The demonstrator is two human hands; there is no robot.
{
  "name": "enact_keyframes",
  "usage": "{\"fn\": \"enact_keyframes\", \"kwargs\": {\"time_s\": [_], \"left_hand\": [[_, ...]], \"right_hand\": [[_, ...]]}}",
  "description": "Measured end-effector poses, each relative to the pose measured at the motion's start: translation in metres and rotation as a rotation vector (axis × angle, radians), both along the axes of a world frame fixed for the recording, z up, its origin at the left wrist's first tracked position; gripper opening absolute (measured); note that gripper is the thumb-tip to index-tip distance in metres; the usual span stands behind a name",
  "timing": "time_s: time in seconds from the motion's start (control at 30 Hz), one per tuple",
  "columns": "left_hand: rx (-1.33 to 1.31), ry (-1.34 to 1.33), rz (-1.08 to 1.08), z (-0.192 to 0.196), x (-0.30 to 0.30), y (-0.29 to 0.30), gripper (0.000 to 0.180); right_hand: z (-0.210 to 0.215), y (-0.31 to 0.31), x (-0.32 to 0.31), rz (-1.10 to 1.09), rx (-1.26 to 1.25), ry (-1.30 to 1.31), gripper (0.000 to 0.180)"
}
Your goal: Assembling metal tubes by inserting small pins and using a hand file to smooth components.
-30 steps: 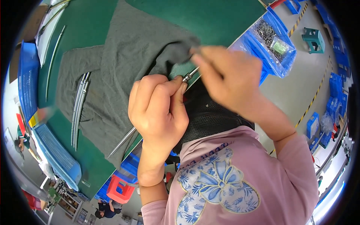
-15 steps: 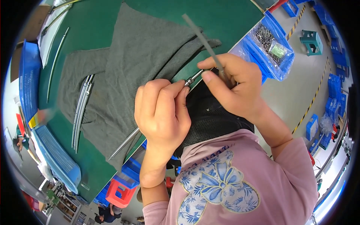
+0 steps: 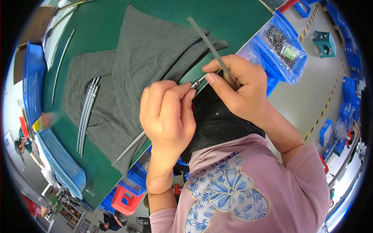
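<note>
From my distant place I watch through the head camera, and I see both bare hands working close together at the edge of the green table (image 3: 103, 21). The left hand (image 3: 167, 116) is closed around a shiny metal rod (image 3: 130, 147); its thumb and forefinger are pressed together on it, just beside the stepped metal fitting (image 3: 196, 83) at its upper end. The rod lies aslant, and its lower part comes out below this hand, over the grey cloth (image 3: 151, 50); the palm hides the middle of it from me. The right hand (image 3: 243, 87) pinches the thin tip beyond the fitting between thumb and forefinger. In the same hand a flat grey strip (image 3: 206, 40) is held too, its free end pointing up and to the left above the cloth; how the other fingers clasp it, I cannot tell fully. On the cloth, to the left of the hands, a small bundle of metal rods (image 3: 87, 116) lies side by side, and farther left one thin rod (image 3: 62, 66) rests on the bare table, near the blue basket (image 3: 33, 81). To the right of the table corner, a blue bin (image 3: 297, 73) lined with clear plastic contains many small metal parts (image 3: 274, 37).
</note>
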State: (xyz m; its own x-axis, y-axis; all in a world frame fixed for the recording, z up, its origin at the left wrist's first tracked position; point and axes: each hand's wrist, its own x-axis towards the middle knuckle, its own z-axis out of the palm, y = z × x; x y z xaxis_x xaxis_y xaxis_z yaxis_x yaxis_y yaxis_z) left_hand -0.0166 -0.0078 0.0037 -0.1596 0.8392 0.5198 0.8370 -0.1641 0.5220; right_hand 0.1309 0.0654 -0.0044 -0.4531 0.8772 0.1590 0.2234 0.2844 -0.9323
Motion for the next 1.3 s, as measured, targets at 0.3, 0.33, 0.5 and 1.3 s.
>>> {"fn": "enact_keyframes", "kwargs": {"time_s": [0.3, 0.33, 0.5, 1.3], "left_hand": [[0.022, 0.012, 0.001, 0.002, 0.001, 0.005, 0.018], [0.029, 0.018, 0.002, 0.003, 0.0, 0.004, 0.019], [-0.007, 0.018, -0.025, 0.011, 0.005, -0.01, 0.023], [0.011, 0.446, 0.315, 0.016, -0.224, 0.048, 0.008]], "right_hand": [[0.003, 0.009, 0.0, 0.069, -0.013, -0.002, 0.007], [0.004, 0.009, 0.0, 0.049, 0.037, -0.009, 0.007], [0.005, 0.004, 0.009, 0.067, -0.006, 0.016, 0.009], [-0.015, 0.041, -0.012, -0.025, 0.28, 0.19, 0.01]]}}
